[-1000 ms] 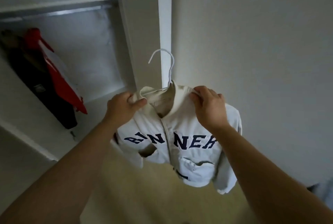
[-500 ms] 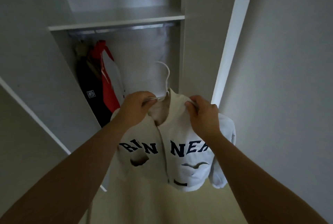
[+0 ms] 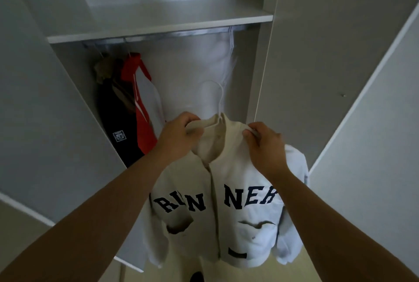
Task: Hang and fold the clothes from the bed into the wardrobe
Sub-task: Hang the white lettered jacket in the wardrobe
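Cream jacket point(image 3: 238, 231) lettered RUNNER: where is it?
— Held up on a white hanger point(image 3: 221, 100) in front of the open wardrobe point(image 3: 260, 77). The hook stands below the rail point(image 3: 172, 34), touching nothing.

And the hands?
— The left hand point(image 3: 179, 136) has its fingers curled over the collar and the hanger's shoulder. The right hand point(image 3: 265, 148) pinches the collar's other side between thumb and fingertips. Both arms reach in from the bottom corners.

What can't be seen?
— The hanger's arms are hidden inside the jacket; only hook and neck show. A crease swallows part of the lettering on the left. The left forearm covers that sleeve.

Anything else on the rail?
— At its left end hang a red-and-white garment point(image 3: 140, 104) and a dark garment point(image 3: 113, 127) with a small badge; the badge can't be read. Thin white hangers point(image 3: 231, 41) hang at the right end, too faint to count. A dark shape point(image 3: 196, 277) on the floor is cut off by the frame.
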Demonstrator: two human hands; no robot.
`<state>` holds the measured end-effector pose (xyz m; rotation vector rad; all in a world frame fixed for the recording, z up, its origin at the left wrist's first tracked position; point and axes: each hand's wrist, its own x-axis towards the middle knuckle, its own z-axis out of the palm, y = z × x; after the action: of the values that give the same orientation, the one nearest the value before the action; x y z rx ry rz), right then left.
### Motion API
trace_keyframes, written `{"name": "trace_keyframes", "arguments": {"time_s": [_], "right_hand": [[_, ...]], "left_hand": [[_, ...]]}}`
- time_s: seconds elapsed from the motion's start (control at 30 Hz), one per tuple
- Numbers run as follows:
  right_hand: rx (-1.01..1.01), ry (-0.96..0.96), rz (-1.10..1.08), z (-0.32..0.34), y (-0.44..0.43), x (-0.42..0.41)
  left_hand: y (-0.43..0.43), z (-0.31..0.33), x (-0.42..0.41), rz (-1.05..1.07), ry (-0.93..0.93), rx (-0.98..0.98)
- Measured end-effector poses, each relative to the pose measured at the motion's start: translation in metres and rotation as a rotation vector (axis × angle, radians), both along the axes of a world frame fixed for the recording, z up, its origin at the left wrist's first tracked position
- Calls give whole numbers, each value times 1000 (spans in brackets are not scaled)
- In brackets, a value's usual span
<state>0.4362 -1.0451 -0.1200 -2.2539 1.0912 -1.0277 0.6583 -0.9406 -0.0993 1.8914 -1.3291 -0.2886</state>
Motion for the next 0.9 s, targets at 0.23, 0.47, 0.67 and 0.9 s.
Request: {"name": "trace_keyframes", "arguments": {"time_s": [0.23,0.47,0.67,0.9], "right_hand": [[-52,65,-117,-24,-44,52],[57,126,-177,-37,-109,70],[84,159,-215,-38,-163,99],[40,176,-192,-28,-198,174]], "left_hand": [[-87,-14,61,-314,-394,108],[-180,-34,90,-382,-684,136],[-243,-24,121,-415,-755,275],[-287,-22,181,-288,-749,264]]}}
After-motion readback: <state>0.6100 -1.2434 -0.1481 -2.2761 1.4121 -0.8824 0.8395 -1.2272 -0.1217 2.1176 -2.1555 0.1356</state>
